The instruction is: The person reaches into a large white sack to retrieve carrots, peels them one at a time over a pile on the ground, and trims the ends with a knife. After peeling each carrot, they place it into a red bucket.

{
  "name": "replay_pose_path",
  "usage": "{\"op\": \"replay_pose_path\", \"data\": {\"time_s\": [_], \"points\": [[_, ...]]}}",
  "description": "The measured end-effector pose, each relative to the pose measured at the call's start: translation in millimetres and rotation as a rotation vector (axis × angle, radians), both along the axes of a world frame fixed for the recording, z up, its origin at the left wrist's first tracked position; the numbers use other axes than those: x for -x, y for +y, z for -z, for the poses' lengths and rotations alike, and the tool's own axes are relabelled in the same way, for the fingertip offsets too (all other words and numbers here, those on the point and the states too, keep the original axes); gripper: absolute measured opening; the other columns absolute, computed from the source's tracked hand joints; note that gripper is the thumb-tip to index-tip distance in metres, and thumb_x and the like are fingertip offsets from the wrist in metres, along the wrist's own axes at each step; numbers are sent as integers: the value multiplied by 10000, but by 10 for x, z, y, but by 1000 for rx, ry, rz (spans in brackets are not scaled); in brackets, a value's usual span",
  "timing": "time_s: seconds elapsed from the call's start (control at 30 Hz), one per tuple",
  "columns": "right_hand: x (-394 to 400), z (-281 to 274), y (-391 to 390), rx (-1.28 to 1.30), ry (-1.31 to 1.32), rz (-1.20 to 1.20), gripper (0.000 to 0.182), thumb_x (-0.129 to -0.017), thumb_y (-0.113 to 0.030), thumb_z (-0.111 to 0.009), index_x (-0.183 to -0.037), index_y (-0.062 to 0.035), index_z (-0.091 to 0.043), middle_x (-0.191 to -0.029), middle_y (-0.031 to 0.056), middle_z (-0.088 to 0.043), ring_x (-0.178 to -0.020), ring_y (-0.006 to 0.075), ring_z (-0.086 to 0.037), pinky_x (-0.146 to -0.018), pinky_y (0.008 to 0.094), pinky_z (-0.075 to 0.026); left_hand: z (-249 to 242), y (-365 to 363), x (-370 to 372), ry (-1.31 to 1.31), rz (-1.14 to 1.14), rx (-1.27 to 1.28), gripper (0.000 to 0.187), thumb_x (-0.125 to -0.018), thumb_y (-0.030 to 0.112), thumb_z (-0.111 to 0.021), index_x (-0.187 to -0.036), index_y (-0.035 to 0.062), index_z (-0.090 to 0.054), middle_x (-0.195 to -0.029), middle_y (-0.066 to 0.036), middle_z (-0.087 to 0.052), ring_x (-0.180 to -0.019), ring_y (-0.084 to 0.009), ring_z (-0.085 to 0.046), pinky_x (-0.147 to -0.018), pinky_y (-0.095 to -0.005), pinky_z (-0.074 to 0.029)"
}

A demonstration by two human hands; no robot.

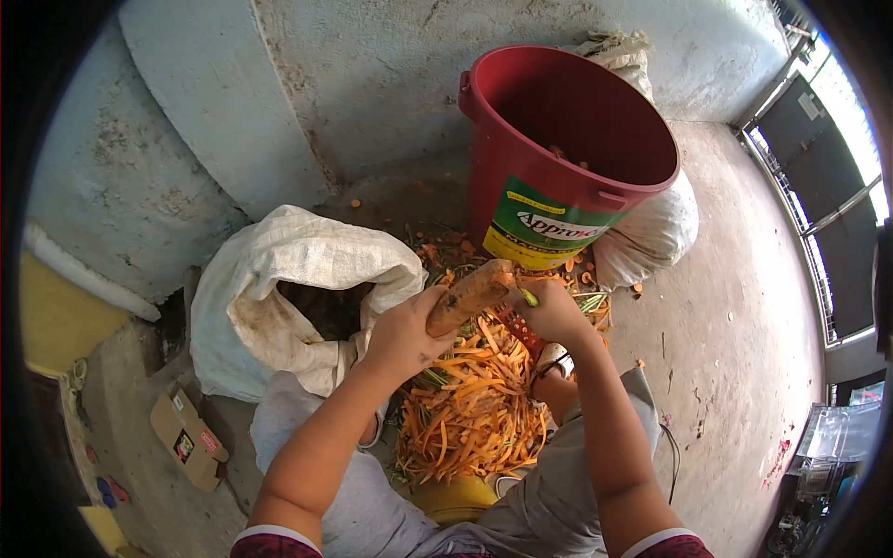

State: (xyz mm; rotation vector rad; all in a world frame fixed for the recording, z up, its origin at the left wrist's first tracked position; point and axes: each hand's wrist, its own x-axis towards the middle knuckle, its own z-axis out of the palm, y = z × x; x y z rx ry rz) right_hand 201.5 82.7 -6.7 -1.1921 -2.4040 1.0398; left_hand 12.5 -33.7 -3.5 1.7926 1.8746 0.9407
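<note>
My left hand grips a large unpeeled carrot by its near end, holding it tilted above a heap of orange carrot peelings. My right hand holds a peeler with a red handle against the far end of the carrot. A bracelet sits on my right wrist. The peelings lie on the floor between my knees, partly over a yellow object.
A red bucket with a green label stands just beyond the carrot, a few carrot pieces inside. An open white sack lies to the left. Another white bag rests behind the bucket. A small cardboard box lies lower left. Concrete wall behind.
</note>
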Motion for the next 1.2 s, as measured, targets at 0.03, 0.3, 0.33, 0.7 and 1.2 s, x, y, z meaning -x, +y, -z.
{"op": "replay_pose_path", "data": {"time_s": [0.03, 0.3, 0.33, 0.7, 1.2], "points": [[20, 16, -13, 5, 4, 30, 197, -739, -174, -546, -692, 17, -550, -603, 198, -533, -579, 357, -513, -563, 396, -412, 14, -6, -21, -14, -11, -9, 451, -653, 227, -651, -1021, 23, -490, -796, -195, -584, -743, -342, -571, -635, -365, -459], [128, 131, -68, 36, -14, 138, 245, -767, -209, -527, -683, 19, -554, -629, 204, -549, -611, 363, -530, -599, 400, -431, 21, -45, 28, -161, 19, 121, 440, -650, 218, -656, -994, -5, -495, -795, -206, -587, -751, -341, -581, -650, -352, -459], [143, 98, -87, 61, 32, 122, 243, -768, -209, -527, -687, 18, -556, -629, 205, -549, -610, 364, -529, -598, 401, -431, 16, -39, 54, -173, 15, 155, 446, -648, 220, -658, -997, -6, -495, -797, -203, -588, -753, -336, -583, -655, -347, -458], [203, -3, -108, 15, 42, 121, 246, -763, -209, -539, -700, 28, -555, -614, 220, -537, -600, 375, -524, -570, 401, -424, 47, 0, 102, -207, 9, 78, 429, -658, 258, -658, -979, 13, -511, -814, -183, -596, -771, -316, -586, -670, -349, -450], [56, -78, -66, 28, 187, 32, 198, -772, -191, -554, -763, 2, -601, -572, 156, -551, -517, 264, -525, -516, 354, -410, 139, 126, 256, -588, 171, 395, 593, -635, 254, -724, -1078, -55, -479, -981, -146, -555, -848, -168, -548, -765, -260, -425]]}}
